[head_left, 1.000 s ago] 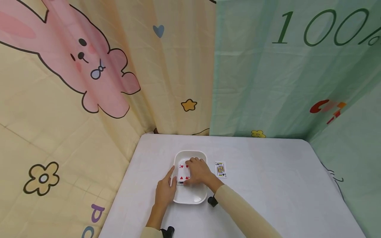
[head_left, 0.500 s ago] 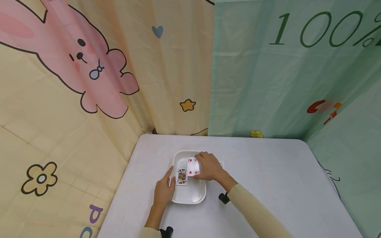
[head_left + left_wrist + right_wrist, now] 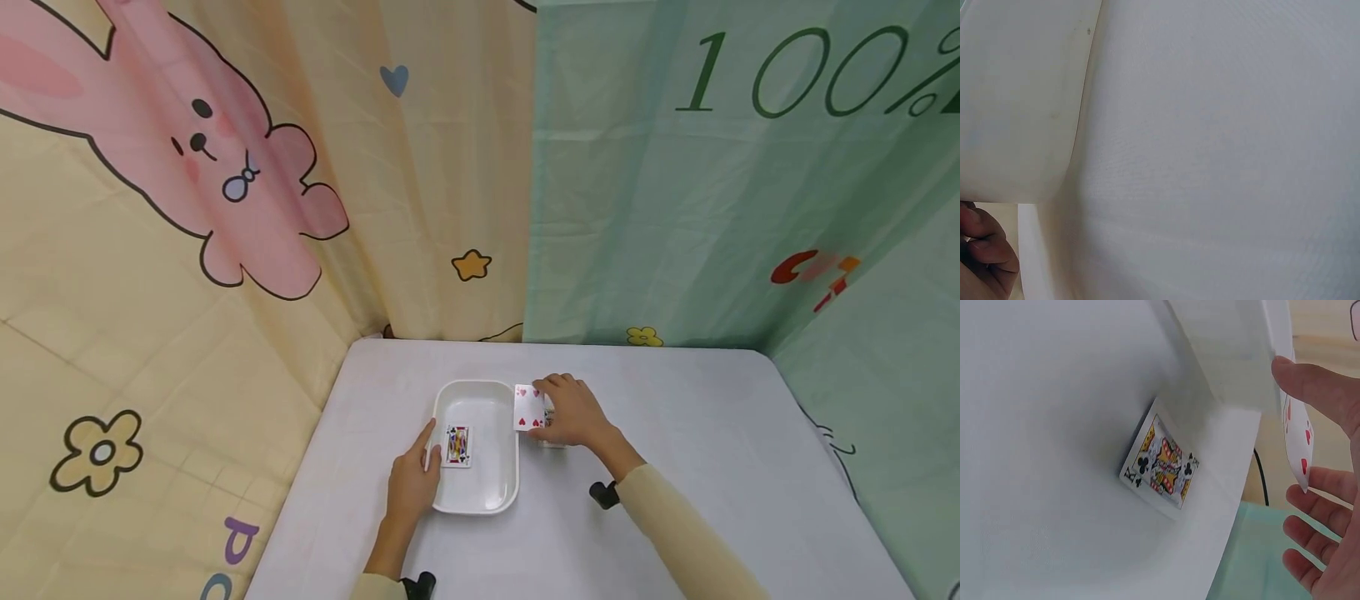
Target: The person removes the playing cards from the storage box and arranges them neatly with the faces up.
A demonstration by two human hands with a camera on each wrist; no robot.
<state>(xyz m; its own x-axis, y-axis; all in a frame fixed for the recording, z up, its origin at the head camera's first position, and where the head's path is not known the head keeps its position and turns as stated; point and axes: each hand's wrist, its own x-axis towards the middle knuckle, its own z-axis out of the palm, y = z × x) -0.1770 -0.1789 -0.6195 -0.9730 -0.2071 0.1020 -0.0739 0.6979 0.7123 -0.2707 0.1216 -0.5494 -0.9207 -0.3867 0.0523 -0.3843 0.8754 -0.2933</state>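
Note:
A white tray (image 3: 491, 487) stands on the table, and my left hand (image 3: 412, 479) grips its left rim, thumb on the inner side. In the left wrist view curled fingers (image 3: 988, 244) show at the tray's edge. A face card (image 3: 458, 447) lies face up in the tray, close to the left thumb. My right hand (image 3: 576, 412) pinches a hearts playing card (image 3: 525, 408) between thumb and fingers, raised by the tray's right rim. Below that hand a king of clubs (image 3: 1163, 465) lies face up on the table; the hand partly covers it in the head view.
The white-covered table (image 3: 675, 467) reaches back to a yellow curtain (image 3: 442, 183) and a green curtain (image 3: 637, 208). A black wrist camera (image 3: 604, 495) sits on the right wrist, another black device (image 3: 420, 585) on the left.
My right hand has picked up the hearts card from the face card in the tray and carried it right, past the tray's rim. The left hand stays at the tray.

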